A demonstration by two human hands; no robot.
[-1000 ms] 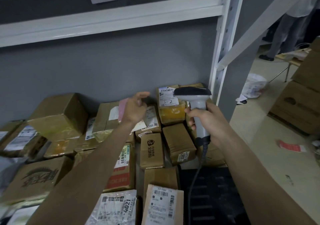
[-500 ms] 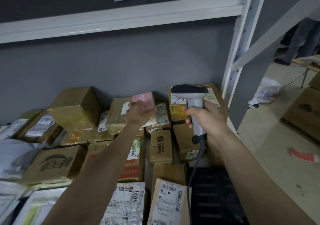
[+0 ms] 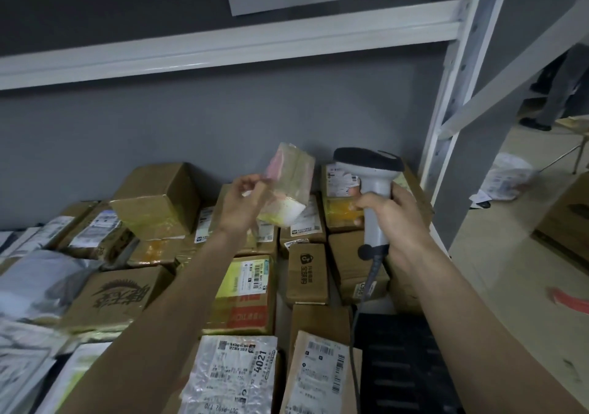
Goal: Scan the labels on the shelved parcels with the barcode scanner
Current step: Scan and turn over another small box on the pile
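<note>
Step in hand, as judged: a small parcel (image 3: pixel 288 187) is being presented for scanning. It is held up off the pile, above the shelved boxes (image 3: pixel 242 289), and is tilted, with its taped brown face toward the camera and a white end turned down and to the right.

The parcel is gripped at its left edge by the left hand (image 3: pixel 243 204); fingers and thumb are curled onto it. No barcode can be made out on the faces shown; the label side cannot be told.

The scanner (image 3: pixel 371 184) is grasped by its handle in the right hand (image 3: pixel 395 214), fist closed round the grip. It is held upright, just right of the parcel, near but apart. Its dark head is seen from behind, pointing away toward the back wall rather than at the parcel. Its cable (image 3: pixel 366 289) hangs down over the boxes.

Next move, as judged: the parcel's label needs to be turned to face the scanner, or the scanner head swung left onto it, before the trigger is pulled. Risk: glare from glossy tape.
</note>
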